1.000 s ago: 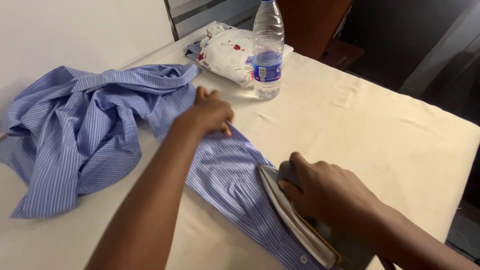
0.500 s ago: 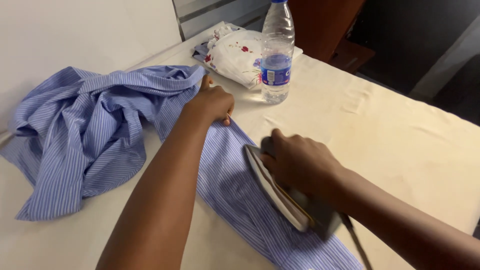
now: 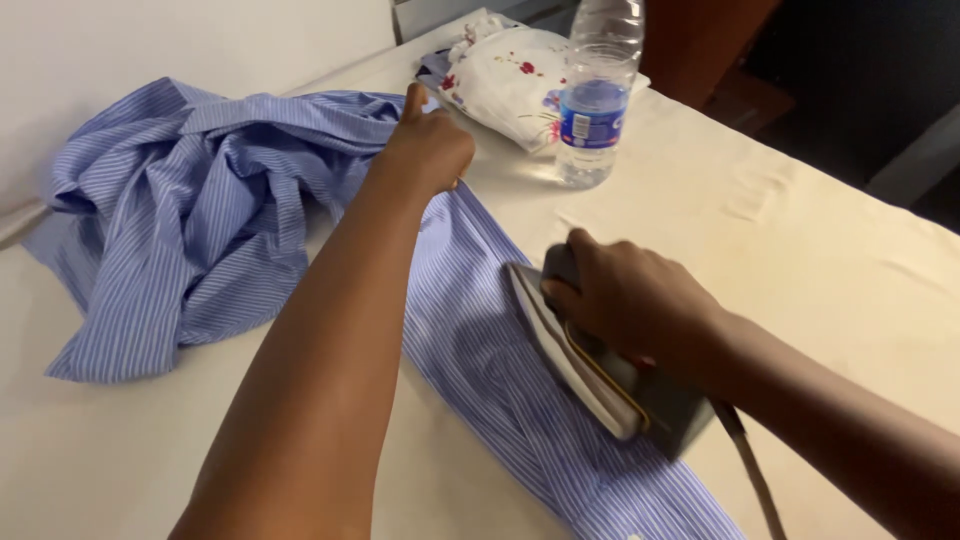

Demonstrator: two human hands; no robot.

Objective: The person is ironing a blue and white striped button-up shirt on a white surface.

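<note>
A blue striped shirt (image 3: 190, 220) lies bunched at the left of a cream-covered surface (image 3: 800, 240), with one sleeve (image 3: 500, 390) stretched flat toward me. My left hand (image 3: 425, 145) presses the sleeve down near the shoulder, fingers curled, thumb up. My right hand (image 3: 630, 300) grips the handle of a grey iron (image 3: 610, 375) that rests tilted on the sleeve's right edge. The iron's cord (image 3: 750, 480) trails toward the lower right.
A clear plastic water bottle (image 3: 598, 95) with a blue label stands upright just beyond the iron. A white folded cloth with red flowers (image 3: 505, 80) lies behind it. A white wall (image 3: 150, 50) borders the left side; dark furniture stands beyond the far edge.
My right hand has slid the iron up the sleeve toward my left hand. The left hand stays pressed on the sleeve in about the same spot.
</note>
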